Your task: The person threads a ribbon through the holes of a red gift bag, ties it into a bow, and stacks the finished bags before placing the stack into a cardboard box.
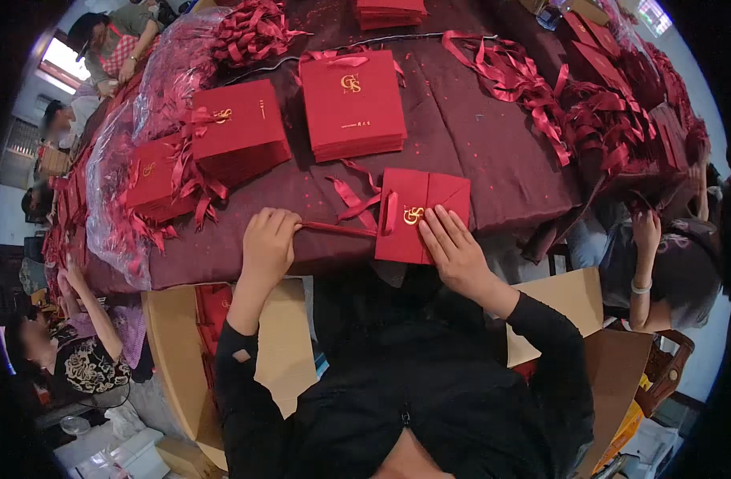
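A red paper bag (449,191) with a gold logo lies flat at the table's front edge. My right hand (453,249) rests on its right part, fingers stretched and pressed flat over the paper beside the logo. A red ribbon (333,228) runs left from the bag, and my left hand (271,239) grips its far end with the fingers closed. Another loop of ribbon (348,195) lies loose above it. Behind the bag, a neat stack of red bags (353,104) stands on the dark red cloth.
More stacked bags (242,132) with ribbons stand at the left by clear plastic wrap (114,184). Loose ribbons (509,76) lie at the right. Cardboard boxes (170,343) are below the table edge. Co-workers sit at both sides, one with a raised hand (646,231).
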Demonstrator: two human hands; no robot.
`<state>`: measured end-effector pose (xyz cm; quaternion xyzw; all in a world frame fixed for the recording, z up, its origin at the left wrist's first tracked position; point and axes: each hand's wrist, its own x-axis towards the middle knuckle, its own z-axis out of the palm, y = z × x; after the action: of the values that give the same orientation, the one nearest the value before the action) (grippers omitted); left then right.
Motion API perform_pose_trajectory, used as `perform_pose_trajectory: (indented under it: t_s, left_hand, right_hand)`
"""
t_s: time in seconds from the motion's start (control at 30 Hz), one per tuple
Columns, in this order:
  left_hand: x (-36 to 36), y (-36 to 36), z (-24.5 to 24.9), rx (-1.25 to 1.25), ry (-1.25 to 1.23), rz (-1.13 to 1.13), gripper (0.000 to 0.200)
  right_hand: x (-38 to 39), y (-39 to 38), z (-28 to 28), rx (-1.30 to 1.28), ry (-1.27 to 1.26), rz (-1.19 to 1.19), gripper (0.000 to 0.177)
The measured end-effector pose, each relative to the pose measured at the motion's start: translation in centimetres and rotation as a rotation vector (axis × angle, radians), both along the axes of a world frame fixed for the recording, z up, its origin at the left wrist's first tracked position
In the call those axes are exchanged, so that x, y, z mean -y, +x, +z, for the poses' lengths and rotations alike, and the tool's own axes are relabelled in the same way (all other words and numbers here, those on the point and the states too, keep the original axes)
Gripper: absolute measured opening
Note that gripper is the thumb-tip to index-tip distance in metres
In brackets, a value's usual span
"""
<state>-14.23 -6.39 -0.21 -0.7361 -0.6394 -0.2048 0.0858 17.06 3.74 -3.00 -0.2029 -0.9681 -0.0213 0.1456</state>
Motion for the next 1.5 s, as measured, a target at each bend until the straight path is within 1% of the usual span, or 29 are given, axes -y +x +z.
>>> perform_pose_trajectory:
  t_s: [0.13,0.27,0.33,0.37,0.43,0.5,0.53,0.57,0.6,0.63,0.7,0.73,0.77,0.8,0.87,0.93,0.97,1.0,1.07,1.1,1.17,1.2,1.3,1.33,1.37,1.4,1.43,1.47,1.5]
  left_hand:
    - [-0.2,0.7,0.7,0.006,-0.037,0.036,0.008]
    - [0.2,1.0,1.3,0.086,-0.087,0.053,0.011]
    - [0.6,1.2,1.6,0.136,-0.094,0.036,0.012]
    - [0.8,1.4,1.8,0.193,-0.084,0.042,0.01]
    - [0.9,1.4,2.5,0.247,-0.068,0.049,0.009]
    - [0.9,1.4,3.4,0.705,0.138,0.189,0.01]
    - [0.5,1.3,3.5,0.701,0.141,0.192,0.01]
    - [-0.5,1.1,3.5,0.921,0.172,0.177,0.02]
    - [-1.6,0.9,3.6,1.139,0.204,0.161,0.033]
    - [-2.9,1.0,3.6,1.143,0.16,0.106,0.045]
    - [-6.1,2.3,3.0,1.4,0.218,0.056,0.045]
    - [-7.7,3.8,4.3,1.439,0.138,0.135,0.063]
    - [-8.7,4.0,4.1,1.432,0.147,0.142,0.063]
    - [-9.8,3.9,3.2,1.417,0.123,0.183,0.063]
    - [-12.2,3.4,0.8,1.389,0.079,0.253,0.063]
    - [-13.7,3.3,-0.4,1.368,0.032,0.321,0.064]
    - [-13.9,3.6,-0.4,1.39,0.076,0.251,0.061]
    - [-14.1,3.5,-0.7,1.367,0.086,0.247,0.06]
    - [-14.9,2.8,-2.9,1.261,0.129,0.273,0.058]
    - [-14.6,3.2,-2.3,1.27,0.126,0.294,0.057]
    - [-14.6,3.4,-1.9,1.224,0.131,0.363,0.057]
    - [-14.8,3.2,-2.2,1.233,0.141,0.357,0.057]
    - [-14.7,2.9,-2.0,1.295,0.143,0.352,0.055]
    - [-14.5,2.9,-1.8,1.319,0.156,0.349,0.053]
    - [-14.2,3.1,-1.7,1.344,0.163,0.342,0.052]
    - [-14.0,3.3,-1.5,1.4,0.155,0.338,0.043]
    - [-13.7,3.4,-1.4,1.442,0.119,0.332,0.041]
    - [-13.4,3.6,-1.2,1.483,0.081,0.325,0.04]
    - [-12.9,4.1,-1.1,1.497,0.122,0.279,0.039]
  right_hand:
    - [-0.5,0.5,0.2,0.01,0.018,0.027,0.051]
    - [-0.7,1.7,0.7,0.053,-0.047,0.084,0.054]
    - [-1.1,2.3,1.5,0.045,-0.159,0.122,0.059]
    - [-1.4,2.5,2.4,0.045,-0.153,0.127,0.059]
    - [-2.3,2.8,5.5,-0.034,-0.4,0.188,0.062]
    - [-3.5,3.5,8.4,-0.25,-0.513,0.053,0.053]
    - [-4.1,3.5,9.5,-0.356,-0.567,-0.035,0.047]
    - [-4.0,2.3,8.4,-0.924,-1.036,-0.242,0.035]
    - [-4.4,-0.9,11.1,-1.281,-1.194,-0.2,0.026]
    - [-6.8,-2.8,11.0,-1.329,-0.996,-0.173,0.022]
    - [-9.6,-7.2,10.5,-1.5,-1.257,-0.135,0.021]
    - [-11.1,-9.8,9.5,-1.502,-1.263,-0.104,0.022]
    - [-12.2,-12.0,8.0,-1.421,-1.258,-0.168,0.022]
    - [-12.8,-13.8,6.6,-1.33,-1.146,-0.267,0.024]
    - [-13.7,-15.4,3.1,-0.993,-0.826,-0.423,0.038]
    - [-13.1,-15.7,1.8,-0.756,-0.528,-0.671,0.049]
    - [-12.5,-15.5,2.3,-0.822,-0.542,-0.658,0.063]
    - [-13.0,-15.7,1.9,-0.819,-0.541,-0.648,0.063]
    - [-14.0,-15.9,0.5,-0.97,-0.924,-0.566,0.071]
    - [-13.7,-15.6,2.1,-1.004,-1.281,-0.459,0.07]
    - [-13.7,-14.6,5.2,-0.928,-1.547,-0.428,0.066]
    - [-14.5,-14.7,5.0,-0.902,-1.63,-0.471,0.052]
    - [-14.9,-14.7,4.3,-0.892,-1.656,-0.473,0.051]
    - [-15.2,-14.4,4.3,-0.823,-1.747,-0.443,0.049]
    - [-15.3,-14.2,4.7,-0.832,-1.739,-0.453,0.049]
    - [-15.6,-14.1,5.1,-0.752,-1.793,-0.486,0.048]
    - [-15.7,-14.0,5.5,-0.673,-1.846,-0.52,0.047]
    - [-15.5,-13.9,6.0,-0.67,-1.905,-0.459,0.047]
    - [-15.2,-13.7,6.6,-0.688,-1.898,-0.47,0.047]
